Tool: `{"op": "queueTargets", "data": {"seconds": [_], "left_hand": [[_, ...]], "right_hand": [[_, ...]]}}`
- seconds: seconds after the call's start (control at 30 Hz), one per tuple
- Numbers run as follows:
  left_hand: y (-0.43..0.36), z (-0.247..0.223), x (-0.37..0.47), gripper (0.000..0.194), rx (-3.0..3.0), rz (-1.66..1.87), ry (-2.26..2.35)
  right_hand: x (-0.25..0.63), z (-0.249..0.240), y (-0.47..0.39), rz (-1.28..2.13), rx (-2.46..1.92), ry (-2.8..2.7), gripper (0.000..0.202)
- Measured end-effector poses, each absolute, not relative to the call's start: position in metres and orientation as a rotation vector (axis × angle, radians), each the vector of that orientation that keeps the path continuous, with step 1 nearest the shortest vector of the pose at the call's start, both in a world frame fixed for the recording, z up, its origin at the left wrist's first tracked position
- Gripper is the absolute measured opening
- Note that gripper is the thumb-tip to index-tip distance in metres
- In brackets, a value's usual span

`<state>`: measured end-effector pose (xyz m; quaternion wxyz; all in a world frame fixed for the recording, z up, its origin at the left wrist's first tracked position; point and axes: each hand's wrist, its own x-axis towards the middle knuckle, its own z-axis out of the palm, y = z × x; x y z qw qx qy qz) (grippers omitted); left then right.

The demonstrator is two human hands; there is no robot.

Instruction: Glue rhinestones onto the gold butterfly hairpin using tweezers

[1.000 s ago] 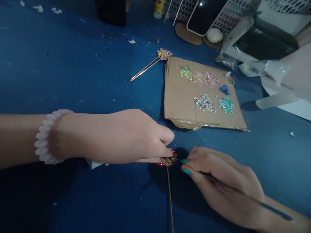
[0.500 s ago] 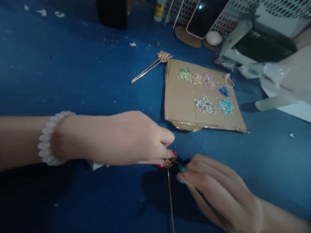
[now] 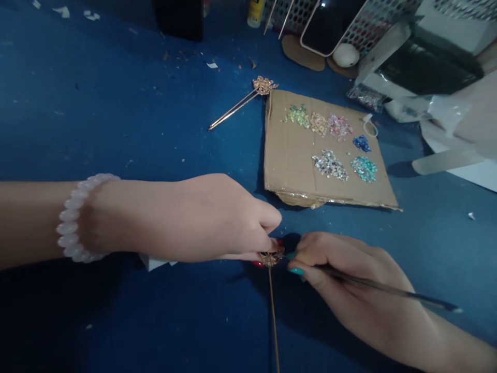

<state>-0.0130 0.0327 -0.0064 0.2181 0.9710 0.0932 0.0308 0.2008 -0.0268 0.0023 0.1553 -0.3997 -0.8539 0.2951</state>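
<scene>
My left hand [image 3: 217,220], with a pale beaded bracelet at the wrist, pinches the ornate head of a gold-coloured hairpin [image 3: 273,305] between red-nailed fingers. The hairpin's long shank points down toward the frame's bottom edge. From the right, my right hand [image 3: 349,280] grips a thin dark stick-like tool [image 3: 392,291] like a pen. Its tip meets or nearly meets the hairpin's head; contact is too small to tell. A second gold hairpin [image 3: 235,108] lies above my left hand, its flower head by the corner of a cardboard piece [image 3: 289,160].
Small piles of coloured chips, such as green chips [image 3: 298,116] and turquoise chips [image 3: 364,169], lie on the cardboard. At the back stand a phone [image 3: 332,26], a yellow-labelled bottle [image 3: 255,13] and a black object [image 3: 178,18]. Plastic bags [image 3: 446,109] lie at right.
My right hand has turned, so the tool's shaft now slants out to the right over the hand instead of down beneath it. My left hand keeps its pinch on the hairpin.
</scene>
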Motion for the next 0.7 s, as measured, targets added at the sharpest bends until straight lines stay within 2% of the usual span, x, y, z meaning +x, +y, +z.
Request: {"op": "queueTargets", "data": {"seconds": [0.47,0.7], "left_hand": [[0.0324,-0.0092,-0.0179,0.022,2.796,0.159,0.213],[0.0264,-0.0031,-0.0172,0.027,3.043,0.187,0.054]], "right_hand": [[0.2088,-0.004,-0.0239,1.199,-1.224,-2.018,0.022],[0.2089,-0.0066,-0.0225,1.381,-1.19,-1.817,0.025]]}}
